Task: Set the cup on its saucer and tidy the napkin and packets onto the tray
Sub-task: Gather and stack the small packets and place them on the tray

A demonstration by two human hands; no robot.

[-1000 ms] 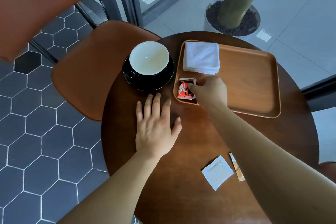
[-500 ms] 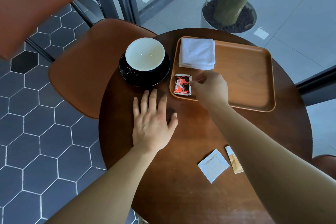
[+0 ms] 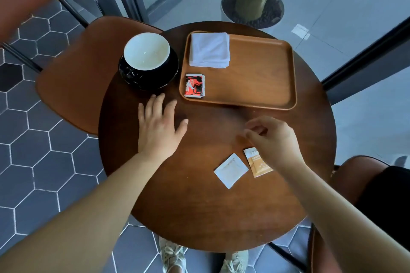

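Note:
A black cup (image 3: 146, 51) with a white inside stands on its black saucer (image 3: 170, 71) at the table's far left. The wooden tray (image 3: 261, 75) holds a folded white napkin (image 3: 209, 50) and a red-and-black packet (image 3: 195, 86) in its near left corner. A white packet (image 3: 231, 170) and a tan packet (image 3: 257, 163) lie on the table near me. My left hand (image 3: 159, 126) rests flat on the table, fingers spread. My right hand (image 3: 273, 139) hovers just above the tan packet, fingers loosely curled, holding nothing.
The round dark wooden table (image 3: 199, 206) has brown chairs at the far left (image 3: 73, 77) and near right (image 3: 355, 184). A potted trunk (image 3: 255, 0) stands behind glass beyond the table. Hexagon floor tiles and my shoes (image 3: 173, 257) show below.
My right hand let go of the red-and-black packet on the tray and drew back towards me, above the tan packet. My left hand has stayed flat on the table.

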